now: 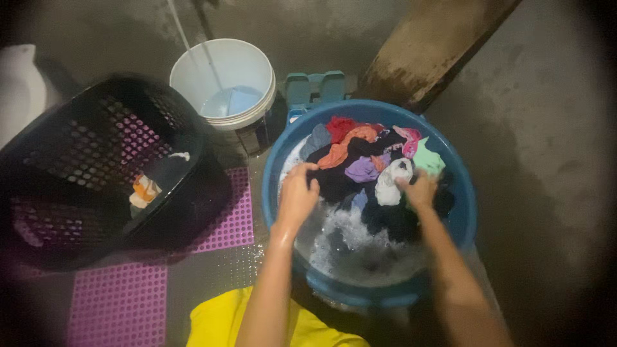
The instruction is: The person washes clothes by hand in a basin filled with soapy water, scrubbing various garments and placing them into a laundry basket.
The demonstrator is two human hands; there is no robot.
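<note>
**Laundry being worked in a soapy blue basin**

A heap of mixed clothes (369,164) is being handled inside a round blue basin (464,212) that is standing on the wet floor (553,160). The clothes are lying in foamy water (350,241), piled mostly toward the far side of the basin, with red, orange, purple, pink, green and dark pieces showing.

The left hand (297,193) is being pressed down onto a dark garment (334,183) at the near left of the pile; its fingers (308,170) are being curled over the fabric, which is lying directly beneath and just ahead of them. The right hand (421,191) is being closed on a white cloth (391,183), with that cloth lying bunched just to the left of the fingers and touching them. Both forearms are being held over the near rim of the basin.

To the left, a black perforated laundry basket (77,160) is lying tilted on purple perforated mats (119,302), with a few small pieces of cloth being seen inside it. Behind it, a white bucket (225,80) holding some water is being shown just beside the basin. A yellow garment (218,321) is being worn by the person at the bottom edge
</note>
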